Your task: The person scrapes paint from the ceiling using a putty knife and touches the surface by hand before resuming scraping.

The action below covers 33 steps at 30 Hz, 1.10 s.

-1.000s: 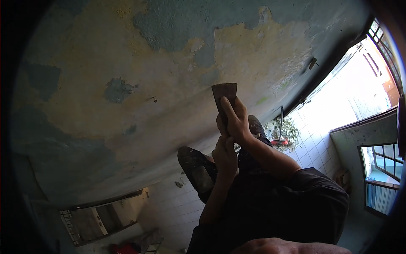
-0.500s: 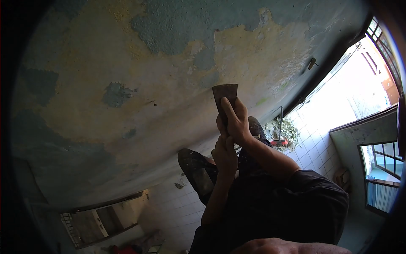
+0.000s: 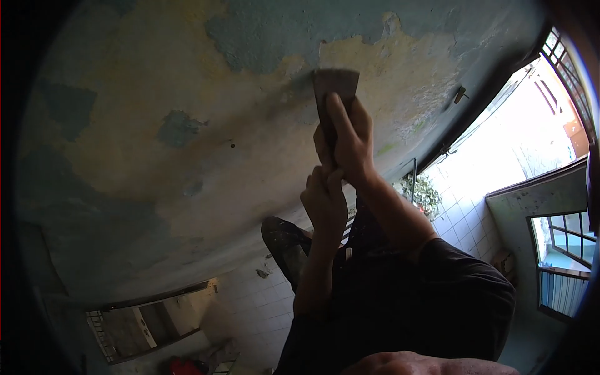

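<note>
Hands meet at a broad, flat scraper [image 3: 330, 84]: the right hand [image 3: 354, 140] clenches it, thumb laid along its face, while the left hand [image 3: 325, 203], fingers curled shut, presses against the right hand's lower side. Whether the left also grips the handle, I cannot tell. The scraper is in front of the wall [image 3: 250, 175], its wide edge turned away from the body and slightly blurred; contact with the plaster cannot be made out. Beyond that edge runs bare, patchy wall, with a ragged border of blue-green paint [image 3: 269, 37] further up. A small stub [image 3: 232, 145] sticks out well to the left; a metal catch [image 3: 461, 95] sits well to the right, near the dark door frame [image 3: 494, 109]. Nothing stands between the hands and the wall surface. Nearer the body, a bent knee [image 3: 278, 234] comes close to the wall, narrowing the space below left, above the tiled floor [image 3: 250, 306]. Leafy-looking debris [image 3: 427, 197] lies beside a thin upright pole [image 3: 414, 178].
</note>
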### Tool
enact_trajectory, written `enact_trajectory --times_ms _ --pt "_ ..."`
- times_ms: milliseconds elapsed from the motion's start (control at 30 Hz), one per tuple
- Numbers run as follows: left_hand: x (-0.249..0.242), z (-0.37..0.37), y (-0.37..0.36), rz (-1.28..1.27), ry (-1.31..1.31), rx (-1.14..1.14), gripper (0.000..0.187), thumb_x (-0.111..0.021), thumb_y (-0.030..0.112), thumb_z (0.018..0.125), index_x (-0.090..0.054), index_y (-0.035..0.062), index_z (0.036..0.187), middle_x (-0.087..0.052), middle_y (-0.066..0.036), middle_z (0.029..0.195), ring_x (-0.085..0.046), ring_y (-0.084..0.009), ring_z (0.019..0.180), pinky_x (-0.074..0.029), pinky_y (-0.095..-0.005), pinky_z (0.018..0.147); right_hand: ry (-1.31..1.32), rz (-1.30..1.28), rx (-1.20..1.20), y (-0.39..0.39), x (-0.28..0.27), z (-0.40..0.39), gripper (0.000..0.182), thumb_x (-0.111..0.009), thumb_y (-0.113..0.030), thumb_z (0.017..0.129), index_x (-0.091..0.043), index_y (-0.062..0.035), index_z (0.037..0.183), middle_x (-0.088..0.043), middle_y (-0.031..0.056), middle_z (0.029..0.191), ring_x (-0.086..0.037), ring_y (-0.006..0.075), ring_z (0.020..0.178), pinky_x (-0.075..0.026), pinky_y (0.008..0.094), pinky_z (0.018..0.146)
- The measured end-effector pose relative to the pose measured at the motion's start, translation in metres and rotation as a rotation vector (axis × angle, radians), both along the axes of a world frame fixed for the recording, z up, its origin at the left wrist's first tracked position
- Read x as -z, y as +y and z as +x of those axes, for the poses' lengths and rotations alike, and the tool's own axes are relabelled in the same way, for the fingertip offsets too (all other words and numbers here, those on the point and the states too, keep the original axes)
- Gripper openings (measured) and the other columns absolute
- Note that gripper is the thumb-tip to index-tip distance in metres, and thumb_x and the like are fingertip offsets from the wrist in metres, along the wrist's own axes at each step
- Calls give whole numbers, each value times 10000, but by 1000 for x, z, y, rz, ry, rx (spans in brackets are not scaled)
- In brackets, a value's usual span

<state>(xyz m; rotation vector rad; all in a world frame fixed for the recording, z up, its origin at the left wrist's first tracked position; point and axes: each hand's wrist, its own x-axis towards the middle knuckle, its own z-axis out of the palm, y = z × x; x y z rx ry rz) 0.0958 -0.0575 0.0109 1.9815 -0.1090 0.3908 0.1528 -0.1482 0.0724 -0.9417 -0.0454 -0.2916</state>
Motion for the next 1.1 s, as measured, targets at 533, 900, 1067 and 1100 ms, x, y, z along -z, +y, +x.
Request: enact_trajectory --times_ms 533,900,1067,1100 --pt "49 -44 1 -11 190 15 273 -542 214 1035 -640 -31 965 -681 -244 850 -681 -426 786 -493 -469 679 172 -45 -26 5 71 -25 289 -552 -322 1080 -501 -39 1047 -570 48 610 -553 116 452 -420 263 403" --pt "57 -39 3 -6 175 -14 310 -567 257 1032 -628 -28 927 -662 -252 803 -676 -436 756 -483 -474 640 188 -23 -40 6 72 -21 281 -549 -309 1081 -506 -32 1056 -573 51 602 -535 116 427 -406 263 386" --pt "61 -32 4 36 161 6 338 -529 271 1046 -650 -45 1048 -694 -229 827 -700 -366 777 -503 -446 673 158 -6 -45 4 70 -20 276 -552 -298 1080 -505 -28 1054 -573 51 599 -528 115 416 -404 262 380" --pt "61 -31 4 51 165 25 401 -496 282 1062 -669 -65 1163 -720 -205 836 -725 -288 783 -521 -408 694 155 -10 -37 4 70 -19 275 -553 -295 1079 -506 -26 1052 -573 51 597 -526 115 414 -402 262 378"
